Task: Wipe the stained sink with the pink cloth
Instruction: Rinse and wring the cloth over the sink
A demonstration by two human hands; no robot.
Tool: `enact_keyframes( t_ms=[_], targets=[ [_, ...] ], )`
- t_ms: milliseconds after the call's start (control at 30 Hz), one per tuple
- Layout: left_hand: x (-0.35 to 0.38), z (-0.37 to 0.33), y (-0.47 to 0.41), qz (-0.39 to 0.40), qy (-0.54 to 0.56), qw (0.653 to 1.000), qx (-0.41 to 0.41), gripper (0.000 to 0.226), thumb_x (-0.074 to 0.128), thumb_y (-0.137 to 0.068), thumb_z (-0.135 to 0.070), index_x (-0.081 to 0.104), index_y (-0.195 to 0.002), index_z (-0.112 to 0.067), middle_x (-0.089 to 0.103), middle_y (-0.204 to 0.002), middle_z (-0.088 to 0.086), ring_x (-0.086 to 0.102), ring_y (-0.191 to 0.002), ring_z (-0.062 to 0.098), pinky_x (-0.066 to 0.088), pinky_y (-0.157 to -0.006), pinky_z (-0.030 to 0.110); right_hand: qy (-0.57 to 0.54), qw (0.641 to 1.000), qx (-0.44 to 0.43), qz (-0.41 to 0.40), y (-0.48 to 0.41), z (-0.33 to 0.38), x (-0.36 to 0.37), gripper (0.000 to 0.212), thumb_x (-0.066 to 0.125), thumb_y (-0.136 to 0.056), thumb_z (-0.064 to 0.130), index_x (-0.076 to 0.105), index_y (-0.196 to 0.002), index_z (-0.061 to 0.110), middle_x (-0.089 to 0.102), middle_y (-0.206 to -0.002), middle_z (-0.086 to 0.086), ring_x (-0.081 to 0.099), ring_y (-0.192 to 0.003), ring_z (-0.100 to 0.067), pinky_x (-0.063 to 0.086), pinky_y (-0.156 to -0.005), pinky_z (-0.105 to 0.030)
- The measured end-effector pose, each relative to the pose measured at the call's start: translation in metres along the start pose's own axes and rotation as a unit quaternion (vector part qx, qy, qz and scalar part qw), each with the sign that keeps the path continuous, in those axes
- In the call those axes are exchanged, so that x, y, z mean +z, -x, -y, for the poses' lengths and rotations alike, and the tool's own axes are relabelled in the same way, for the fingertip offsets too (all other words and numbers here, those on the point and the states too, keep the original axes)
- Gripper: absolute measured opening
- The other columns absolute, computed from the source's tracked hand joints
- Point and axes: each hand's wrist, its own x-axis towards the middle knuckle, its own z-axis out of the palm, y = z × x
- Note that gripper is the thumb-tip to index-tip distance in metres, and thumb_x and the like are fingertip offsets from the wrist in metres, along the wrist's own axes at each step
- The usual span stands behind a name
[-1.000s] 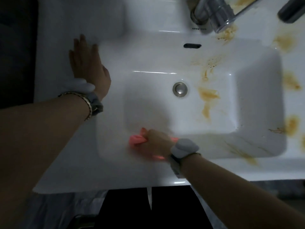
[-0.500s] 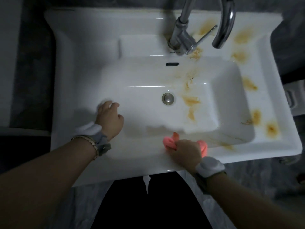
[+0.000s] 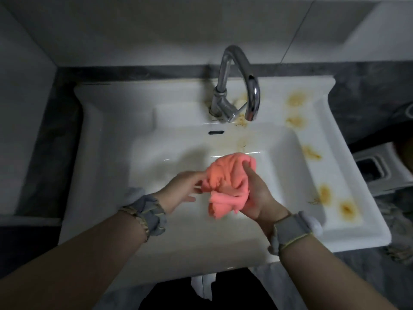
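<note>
Your right hand (image 3: 257,198) clutches the bunched pink cloth (image 3: 228,182) above the stained sink (image 3: 107,198); left hand (image 3: 181,189) touches its edge, grip unclear.

sink (image 3: 107,153): white, brown stains along right rim | pink cloth (image 3: 225,182): crumpled, held above the sink

place: my bathroom | signs: white washbasin (image 3: 107,135) in front of me, chrome tap (image 3: 240,86), grey wall tiles (image 3: 156,27)

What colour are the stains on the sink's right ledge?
Yellowish-brown stains, clearest in the head view.
</note>
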Motion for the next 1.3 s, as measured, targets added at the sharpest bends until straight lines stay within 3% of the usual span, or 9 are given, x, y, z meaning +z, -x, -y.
enact_keyframes(
  t_ms=[133,267,467,600,833,1000,1100,1167,1300],
  targets=[
    [0.043,-0.017,-0.002,0.093,0.083,0.992,0.002,0.023,0.055,-0.088,-0.034,0.061,-0.101,-0.016,0.066,-0.090,0.002,0.067,-0.067,0.008,0.054,-0.057,0.018,0.001,0.999,-0.037,0.028,0.008,0.046,-0.012,0.056,0.017,-0.098,0.045,0.046,-0.121,0.003,0.057,-0.110,-0.022,0.059,-0.095,-0.028,0.049,-0.079,-0.040],
    [0.094,-0.023,-0.020,-0.032,-0.006,0.998,0.063,0.030,0.071,-0.080,-0.015,0.057,-0.103,-0.002,0.053,-0.093,0.010,0.055,-0.068,0.013,0.045,-0.051,0.016,0.157,0.983,-0.091,-0.014,0.010,0.074,-0.028,0.055,0.020,-0.101,0.037,0.054,-0.072,0.005,0.057,-0.066,-0.014,0.059,-0.067,-0.025,0.052,-0.068,-0.032],
    [0.127,-0.025,-0.033,-0.239,-0.057,0.964,0.101,0.023,0.048,-0.092,-0.012,0.060,-0.109,0.000,0.057,-0.108,0.010,0.058,-0.103,0.029,0.036,-0.070,0.018,0.459,0.872,-0.054,-0.159,0.004,0.103,-0.056,0.060,0.032,-0.095,0.050,0.055,-0.110,-0.003,0.063,-0.104,-0.021,0.062,-0.095,-0.035,0.052,-0.089,-0.045],
    [0.125,-0.024,-0.027,-0.248,-0.124,0.953,0.118,0.029,0.048,-0.094,-0.020,0.064,-0.089,0.003,0.056,-0.079,0.012,0.051,-0.075,0.022,0.026,-0.052,0.023,0.439,0.894,-0.025,-0.088,0.007,0.118,-0.067,0.042,0.056,-0.088,0.043,0.060,-0.088,0.002,0.068,-0.089,-0.017,0.067,-0.083,-0.031,0.056,-0.081,-0.040],
    [0.094,-0.026,-0.021,-0.335,-0.129,0.932,0.054,0.034,0.035,-0.099,-0.018,0.056,-0.102,0.008,0.062,-0.087,0.023,0.060,-0.078,0.035,0.037,-0.059,0.031,0.373,0.925,0.059,0.040,0.018,0.143,-0.069,0.034,0.067,-0.080,0.016,0.062,-0.104,-0.008,0.068,-0.094,-0.024,0.068,-0.071,-0.028,0.058,-0.055,-0.031],
    [0.066,-0.017,-0.016,-0.383,-0.182,0.905,0.045,0.030,0.036,-0.098,-0.018,0.049,-0.072,-0.009,0.059,-0.087,0.022,0.055,-0.079,0.032,0.033,-0.066,0.030,0.629,0.776,-0.042,-0.023,0.020,0.163,-0.062,0.017,0.068,-0.081,0.020,0.070,-0.080,0.003,0.069,-0.078,-0.017,0.061,-0.073,-0.024,0.052,-0.066,-0.034],
    [0.051,0.000,-0.017,-0.355,-0.188,0.916,-0.014,0.029,0.033,-0.099,-0.018,0.057,-0.103,-0.003,0.060,-0.112,0.021,0.057,-0.103,0.034,0.041,-0.082,0.035,0.699,0.705,-0.119,-0.018,0.021,0.168,-0.049,0.022,0.064,-0.084,0.020,0.068,-0.079,-0.001,0.067,-0.079,-0.026,0.054,-0.070,-0.020,0.048,-0.070,-0.035],
    [0.046,0.009,-0.017,-0.309,-0.197,0.929,-0.044,0.032,0.031,-0.099,-0.017,0.054,-0.114,0.000,0.055,-0.122,0.020,0.052,-0.111,0.032,0.038,-0.092,0.032,0.681,0.722,-0.120,0.017,0.025,0.164,-0.037,0.021,0.063,-0.085,0.019,0.067,-0.080,-0.001,0.063,-0.068,-0.020,0.055,-0.064,-0.019,0.047,-0.068,-0.032],
    [0.054,0.008,-0.014,-0.299,-0.157,0.941,-0.006,0.029,0.032,-0.100,-0.020,0.052,-0.084,-0.007,0.057,-0.091,0.021,0.053,-0.084,0.029,0.037,-0.073,0.031,0.623,0.768,-0.137,0.055,0.027,0.157,-0.023,0.027,0.054,-0.091,0.017,0.061,-0.079,-0.006,0.059,-0.061,-0.022,0.053,-0.039,-0.016,0.045,-0.054,-0.024]
  ],
)
